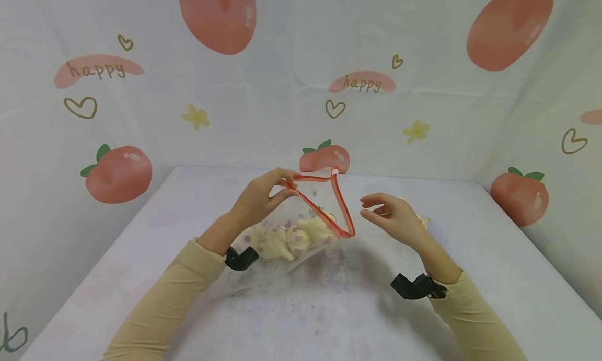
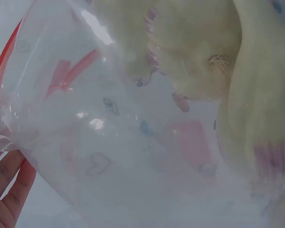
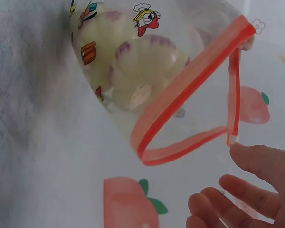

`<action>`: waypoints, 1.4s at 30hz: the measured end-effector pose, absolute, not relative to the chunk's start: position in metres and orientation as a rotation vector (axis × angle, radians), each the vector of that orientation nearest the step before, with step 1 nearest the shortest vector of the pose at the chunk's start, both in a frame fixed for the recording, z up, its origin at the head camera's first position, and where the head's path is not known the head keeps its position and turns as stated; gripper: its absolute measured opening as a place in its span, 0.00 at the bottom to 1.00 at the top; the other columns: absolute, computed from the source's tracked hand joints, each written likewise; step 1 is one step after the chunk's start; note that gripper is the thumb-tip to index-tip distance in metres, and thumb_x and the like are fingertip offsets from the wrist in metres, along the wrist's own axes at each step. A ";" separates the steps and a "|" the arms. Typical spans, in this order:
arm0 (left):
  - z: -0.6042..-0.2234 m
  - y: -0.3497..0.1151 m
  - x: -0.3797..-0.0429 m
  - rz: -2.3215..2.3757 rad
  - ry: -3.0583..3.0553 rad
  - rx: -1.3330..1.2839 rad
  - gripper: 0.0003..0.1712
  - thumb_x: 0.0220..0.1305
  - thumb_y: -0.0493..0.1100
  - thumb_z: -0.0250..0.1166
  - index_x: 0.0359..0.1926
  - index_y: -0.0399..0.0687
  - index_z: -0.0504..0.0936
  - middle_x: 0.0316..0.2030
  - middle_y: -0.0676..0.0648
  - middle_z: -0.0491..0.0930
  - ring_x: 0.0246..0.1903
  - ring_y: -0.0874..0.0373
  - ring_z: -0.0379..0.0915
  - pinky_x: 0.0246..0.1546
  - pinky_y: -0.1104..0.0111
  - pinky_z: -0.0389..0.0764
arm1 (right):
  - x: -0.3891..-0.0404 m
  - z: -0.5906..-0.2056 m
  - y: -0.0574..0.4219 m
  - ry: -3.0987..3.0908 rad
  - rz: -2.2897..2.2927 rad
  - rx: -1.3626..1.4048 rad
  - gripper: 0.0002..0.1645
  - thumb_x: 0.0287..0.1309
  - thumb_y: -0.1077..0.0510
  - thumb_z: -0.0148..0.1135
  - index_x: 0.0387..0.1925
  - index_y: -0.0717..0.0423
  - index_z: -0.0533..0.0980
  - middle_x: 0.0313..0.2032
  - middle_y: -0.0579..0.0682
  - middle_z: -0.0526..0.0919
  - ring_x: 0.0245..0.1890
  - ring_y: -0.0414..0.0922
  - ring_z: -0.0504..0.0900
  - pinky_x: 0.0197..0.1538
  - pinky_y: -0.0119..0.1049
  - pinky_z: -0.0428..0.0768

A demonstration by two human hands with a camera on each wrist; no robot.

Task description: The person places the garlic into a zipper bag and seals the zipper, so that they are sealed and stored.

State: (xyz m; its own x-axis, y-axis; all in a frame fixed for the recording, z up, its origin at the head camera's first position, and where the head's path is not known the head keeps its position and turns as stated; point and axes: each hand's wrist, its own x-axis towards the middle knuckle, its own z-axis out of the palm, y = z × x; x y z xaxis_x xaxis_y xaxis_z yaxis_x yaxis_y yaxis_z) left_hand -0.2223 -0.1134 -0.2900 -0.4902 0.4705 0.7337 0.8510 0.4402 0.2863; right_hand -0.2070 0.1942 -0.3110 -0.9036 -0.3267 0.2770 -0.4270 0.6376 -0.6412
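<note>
Head view: bag (image 1: 308, 255) of clear plastic is seen at mid-table, tilted, its mouth turned to the right. Its red rim (image 1: 344, 207) is pinched on the left side between thumb and fingers of the left hand (image 1: 258, 196). Several pale garlic bulbs (image 1: 298, 240) with purplish patches are held inside, bunched toward the left and near side. A white slider (image 1: 335, 171) is noted at the rim's far corner. The right hand (image 1: 395, 217) is held just right of the mouth, apart from bag and left hand, fingers loosely bent, thumb parted from them. Behind it a pale yellowish object (image 1: 425, 222) is mostly hidden. A black device (image 1: 242, 258) is worn at the left wrist, another at the right. The white table (image 1: 329, 319) is backed by a fruit-printed cloth (image 1: 273, 105).

Left wrist view: film and bulbs are seen close up, bulbs to the right; the rim is gripped by fingertips at the left edge.

Right wrist view: the mouth is seen standing open. A cartoon bird (image 3: 146, 18) is printed on the film. The right thumb is seen overlapping the slider; fingers are spread below it.
</note>
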 end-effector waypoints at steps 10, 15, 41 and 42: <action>-0.279 -0.118 -0.225 -0.965 -2.058 -1.114 0.12 0.59 0.43 0.61 0.37 0.38 0.71 0.44 0.38 0.81 0.40 0.47 0.82 0.39 0.60 0.81 | -0.204 -0.307 0.206 -2.723 1.111 0.550 0.20 0.59 0.55 0.61 0.51 0.59 0.75 0.47 0.59 0.81 0.42 0.54 0.83 0.40 0.34 0.79; -0.275 -0.121 -0.226 -0.984 -2.012 -1.118 0.18 0.60 0.50 0.56 0.38 0.37 0.71 0.43 0.37 0.81 0.42 0.46 0.80 0.44 0.61 0.80 | -0.206 -0.308 0.212 -2.732 1.070 0.522 0.20 0.60 0.54 0.61 0.51 0.60 0.75 0.47 0.60 0.82 0.42 0.54 0.83 0.43 0.40 0.80; -0.275 -0.123 -0.228 -1.021 -1.981 -1.104 0.16 0.60 0.47 0.58 0.37 0.36 0.70 0.44 0.37 0.81 0.42 0.47 0.80 0.44 0.60 0.80 | -0.211 -0.317 0.275 -2.770 1.101 0.116 0.31 0.64 0.45 0.52 0.59 0.62 0.67 0.56 0.66 0.73 0.54 0.63 0.74 0.43 0.44 0.76; -0.275 -0.123 -0.228 -1.019 -1.981 -1.104 0.18 0.61 0.49 0.57 0.38 0.36 0.70 0.44 0.37 0.81 0.42 0.47 0.80 0.44 0.60 0.80 | -0.211 -0.319 0.277 -2.771 1.109 0.094 0.32 0.64 0.44 0.52 0.60 0.63 0.66 0.57 0.68 0.72 0.56 0.65 0.72 0.44 0.49 0.76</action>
State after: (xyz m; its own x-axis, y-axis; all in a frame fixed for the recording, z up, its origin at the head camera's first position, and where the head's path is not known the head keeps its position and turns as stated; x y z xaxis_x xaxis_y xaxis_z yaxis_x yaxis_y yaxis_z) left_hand -0.2279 -0.1228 -0.2754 -0.4394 0.3849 0.8117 0.8841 0.3454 0.3148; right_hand -0.2112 0.2769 -0.3187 -0.9860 -0.0008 0.1667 -0.1156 0.7237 -0.6804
